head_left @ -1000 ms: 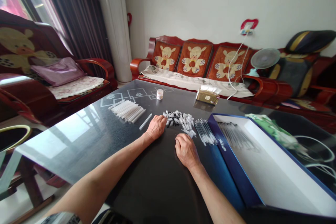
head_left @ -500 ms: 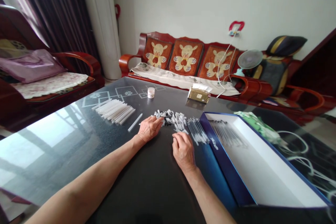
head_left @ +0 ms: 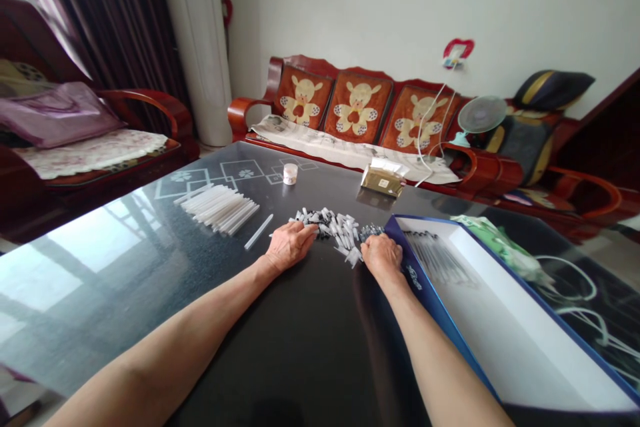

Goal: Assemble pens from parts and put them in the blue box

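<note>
My left hand (head_left: 294,245) is closed at the near left side of a heap of small white and black pen caps (head_left: 345,230), its fingertips touching the heap. What it pinches, if anything, is hidden. Behind its wrist side, a lone white pen barrel (head_left: 259,232) lies beside a stack of white pen barrels (head_left: 220,209). My right hand (head_left: 383,253) has its fingers curled down over a bunch of thin pen refills (head_left: 371,232), right against the box wall. The hand covers most of the bunch, so its grasp is not visible.
A long blue box with a white inside (head_left: 515,320) stands on the right, holding more refills (head_left: 440,260). A green plastic bag (head_left: 495,243) and white cables (head_left: 585,320) lie beyond it. Farther back are a small round tub (head_left: 290,174) and a tissue pack (head_left: 383,179).
My right hand has moved right, from the near edge of the cap heap onto the refills beside the box. My left hand has stayed by the caps. The view has shifted slightly.
</note>
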Available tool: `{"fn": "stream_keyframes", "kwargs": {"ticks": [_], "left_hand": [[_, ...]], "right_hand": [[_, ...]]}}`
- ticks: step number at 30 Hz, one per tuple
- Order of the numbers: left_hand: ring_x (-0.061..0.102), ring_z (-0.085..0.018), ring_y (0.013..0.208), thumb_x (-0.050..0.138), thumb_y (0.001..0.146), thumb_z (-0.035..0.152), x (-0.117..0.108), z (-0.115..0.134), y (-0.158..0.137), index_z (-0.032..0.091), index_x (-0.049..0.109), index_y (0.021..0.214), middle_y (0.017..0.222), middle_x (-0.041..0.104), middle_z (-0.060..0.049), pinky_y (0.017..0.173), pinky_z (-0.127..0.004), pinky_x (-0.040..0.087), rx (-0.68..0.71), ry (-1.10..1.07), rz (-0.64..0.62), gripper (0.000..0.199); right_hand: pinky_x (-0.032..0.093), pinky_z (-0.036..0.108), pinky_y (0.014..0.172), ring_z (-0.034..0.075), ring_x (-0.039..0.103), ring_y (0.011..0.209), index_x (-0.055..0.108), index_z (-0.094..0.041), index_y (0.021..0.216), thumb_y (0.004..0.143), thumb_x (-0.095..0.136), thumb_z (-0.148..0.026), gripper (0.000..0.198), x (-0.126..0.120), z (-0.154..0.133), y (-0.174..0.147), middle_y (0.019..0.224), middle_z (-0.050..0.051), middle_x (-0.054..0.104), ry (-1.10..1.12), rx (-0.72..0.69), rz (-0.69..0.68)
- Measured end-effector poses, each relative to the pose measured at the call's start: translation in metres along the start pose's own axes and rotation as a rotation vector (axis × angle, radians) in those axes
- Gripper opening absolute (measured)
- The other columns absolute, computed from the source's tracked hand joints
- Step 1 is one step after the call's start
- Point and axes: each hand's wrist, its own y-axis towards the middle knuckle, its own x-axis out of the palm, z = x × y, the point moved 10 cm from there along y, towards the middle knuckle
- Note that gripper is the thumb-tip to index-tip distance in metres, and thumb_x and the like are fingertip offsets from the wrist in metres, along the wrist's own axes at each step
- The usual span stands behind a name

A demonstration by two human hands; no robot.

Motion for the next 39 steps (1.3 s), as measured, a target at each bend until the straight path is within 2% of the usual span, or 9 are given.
{"fn": "stream_keyframes", "kwargs": {"ticks": [5,10,15,18,22,24,26,31,39], "left_hand": [[0.059,-0.016,0.078,0.032,0.099,0.04,0.001,0.001,-0.001,0.024,0.064,0.115,0.08,0.062,-0.005,0.073,-0.025,0.045,0.018,-0.009,-0.016,0.04],[0.059,-0.016,0.078,0.033,0.098,0.039,0.002,0.001,-0.001,0.023,0.063,0.116,0.08,0.061,-0.005,0.073,-0.025,0.046,0.03,-0.037,-0.018,0.038],[0.06,-0.016,0.079,0.035,0.098,0.037,0.0,0.002,0.0,0.023,0.063,0.114,0.082,0.063,-0.005,0.073,-0.025,0.047,0.019,-0.046,-0.006,0.035],[0.06,-0.016,0.08,0.035,0.098,0.036,-0.001,0.004,0.001,0.021,0.064,0.112,0.083,0.063,-0.006,0.075,-0.026,0.047,0.018,-0.062,-0.008,0.035],[0.06,-0.015,0.079,0.037,0.097,0.038,0.0,0.003,0.001,0.021,0.064,0.112,0.083,0.064,-0.006,0.075,-0.025,0.048,0.0,-0.082,-0.014,0.035],[0.061,-0.015,0.078,0.038,0.097,0.041,0.001,0.001,0.001,0.023,0.063,0.115,0.082,0.064,-0.005,0.073,-0.024,0.048,-0.014,-0.081,-0.02,0.036],[0.061,-0.015,0.078,0.038,0.097,0.042,0.003,-0.001,0.001,0.024,0.062,0.118,0.08,0.064,-0.005,0.07,-0.023,0.047,-0.03,-0.076,-0.024,0.037],[0.062,-0.015,0.078,0.036,0.098,0.038,0.002,-0.001,0.002,0.022,0.063,0.115,0.081,0.065,-0.005,0.07,-0.023,0.047,-0.024,-0.097,-0.007,0.035],[0.063,-0.015,0.08,0.039,0.097,0.033,0.001,0.003,0.003,0.02,0.062,0.107,0.085,0.066,-0.005,0.075,-0.025,0.048,0.012,-0.127,-0.006,0.029]], "right_hand": [[0.05,0.041,0.069,0.032,0.069,0.083,0.073,-0.012,0.071,0.065,0.066,-0.01,0.009,0.017,0.006,0.026,0.078,0.021,0.071,0.023,0.19,-0.263],[0.051,0.038,0.063,0.031,0.07,0.078,0.07,-0.013,0.062,0.059,0.071,-0.013,0.003,0.021,-0.002,0.043,0.065,0.017,0.069,0.025,0.22,-0.295],[0.051,0.034,0.063,0.029,0.069,0.077,0.068,-0.015,0.058,0.062,0.068,-0.019,0.006,-0.009,0.007,0.041,0.065,0.016,0.069,0.088,0.186,-0.209],[0.05,0.03,0.063,0.022,0.067,0.071,0.066,-0.016,0.069,0.068,0.065,-0.023,0.007,-0.028,0.007,0.03,0.065,0.009,0.069,0.564,0.166,-0.096],[0.049,0.024,0.058,0.013,0.063,0.063,0.062,-0.02,0.094,0.068,0.069,-0.033,0.03,-0.013,-0.022,0.006,0.07,-0.001,0.067,1.568,0.164,-0.192],[0.051,0.025,0.061,0.013,0.064,0.069,0.063,-0.021,0.096,0.065,0.073,-0.032,0.035,-0.005,-0.04,-0.004,0.076,-0.001,0.067,1.871,0.147,-0.234],[0.053,0.027,0.064,0.014,0.065,0.075,0.063,-0.022,0.097,0.063,0.076,-0.029,0.037,0.005,-0.049,-0.01,0.081,-0.001,0.067,2.014,0.175,-0.227],[0.05,0.024,0.054,0.012,0.061,0.061,0.063,-0.02,0.086,0.071,0.071,-0.039,0.025,0.032,-0.047,-0.016,0.067,-0.002,0.065,2.081,0.326,-0.146],[0.046,0.02,0.049,0.01,0.059,0.054,0.062,-0.018,0.084,0.067,0.073,-0.043,0.032,0.037,-0.054,-0.023,0.061,-0.002,0.065,1.99,0.286,-0.148]]}}
